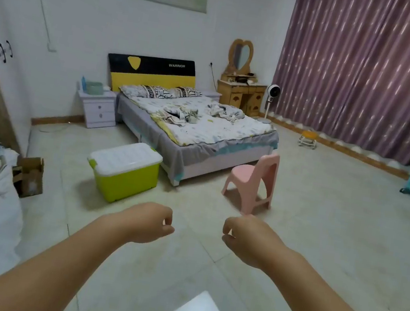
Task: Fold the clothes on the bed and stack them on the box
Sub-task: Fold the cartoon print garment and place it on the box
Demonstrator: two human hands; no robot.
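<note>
Clothes (181,115) lie crumpled in 2 heaps on bed (204,130), second heap (224,111) nearer far side. Box (125,170), green with white lid shut, sits on floor beside bed foot; contents hidden, nothing on lid. Cardboard carton (30,177) at left, open, contents unclear. Left hand (150,223) and right hand (244,239) hang over floor well short of bed, fingers loosely curled, holding nothing.

A home bedroom: a made bed (203,125) with pillows, a nightstand (99,109), a mirrored dressing table (239,94) and drawn curtains (375,72).
</note>
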